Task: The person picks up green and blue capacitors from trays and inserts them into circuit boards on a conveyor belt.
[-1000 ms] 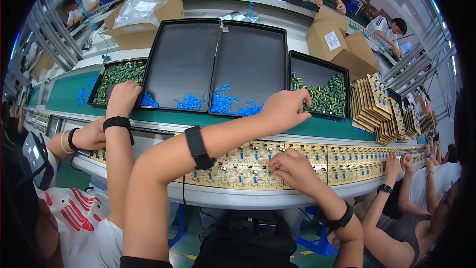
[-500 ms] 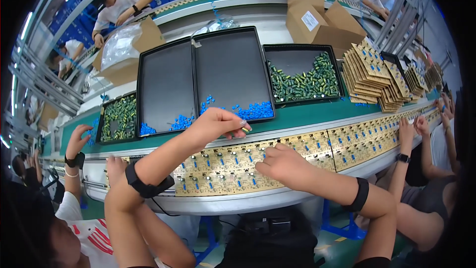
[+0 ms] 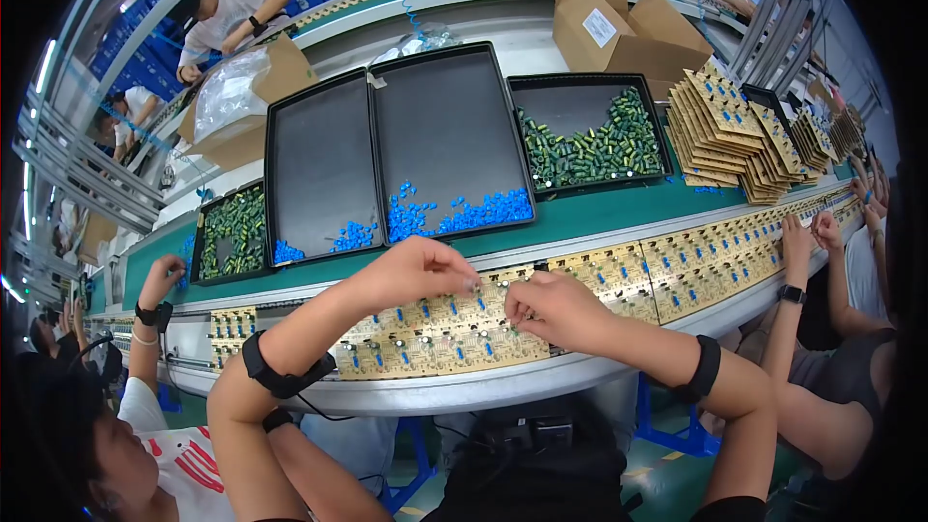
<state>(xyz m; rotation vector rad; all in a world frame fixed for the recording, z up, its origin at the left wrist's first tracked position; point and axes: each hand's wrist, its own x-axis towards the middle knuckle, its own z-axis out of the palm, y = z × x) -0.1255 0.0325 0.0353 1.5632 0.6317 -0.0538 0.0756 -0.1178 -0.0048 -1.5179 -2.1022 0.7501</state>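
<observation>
My left hand [image 3: 418, 271] reaches over the circuit boards [image 3: 406, 353], thumb and fingers pinched together. The small green-yellow capacitor seen in this pinch a moment ago is now mostly hidden at the fingertips. Close by on the right, my right hand [image 3: 559, 311] is curled low over the same boards, its fingertips drawn together; whatever they may hold is hidden. Rows of small blue components stand upright on the boards, with dark round-topped parts between them. Behind my left hand, a black tray [image 3: 440, 116] holds loose blue components [image 3: 493, 211] along its near edge.
A second black tray [image 3: 324, 155] adjoins it. Green capacitors fill trays at left [image 3: 232, 232] and right [image 3: 594, 145]. Stacked boards [image 3: 720, 130] and an open carton [image 3: 619, 29] stand beyond. Co-workers' hands work along the line at left [image 3: 162, 280] and right [image 3: 797, 237].
My left hand has come down from the tray's near edge to the boards, close to my right hand. My right hand has shifted slightly right. The view has moved a little.
</observation>
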